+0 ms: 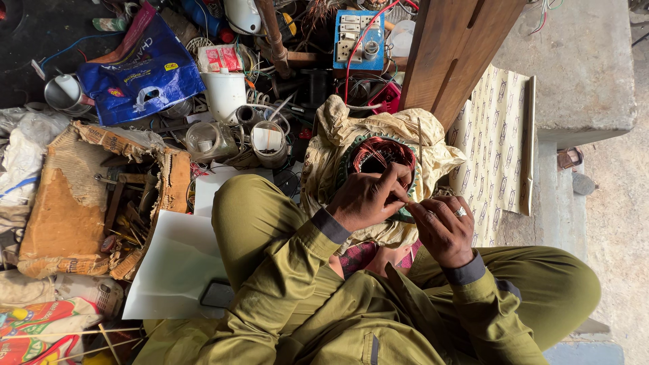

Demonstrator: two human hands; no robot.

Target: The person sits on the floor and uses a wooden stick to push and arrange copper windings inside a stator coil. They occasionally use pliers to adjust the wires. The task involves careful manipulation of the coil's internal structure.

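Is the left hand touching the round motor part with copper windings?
Touching. In the head view the left hand rests on the near rim of the motor part, with its fingers overlapping the rim and no gap visible between them.

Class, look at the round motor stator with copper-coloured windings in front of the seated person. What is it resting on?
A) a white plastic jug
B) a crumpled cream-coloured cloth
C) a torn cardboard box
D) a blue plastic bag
B: the round motor stator with copper-coloured windings sits nested in the crumpled cream-coloured cloth, which bunches up around it on all sides, while both hands work at its near rim.
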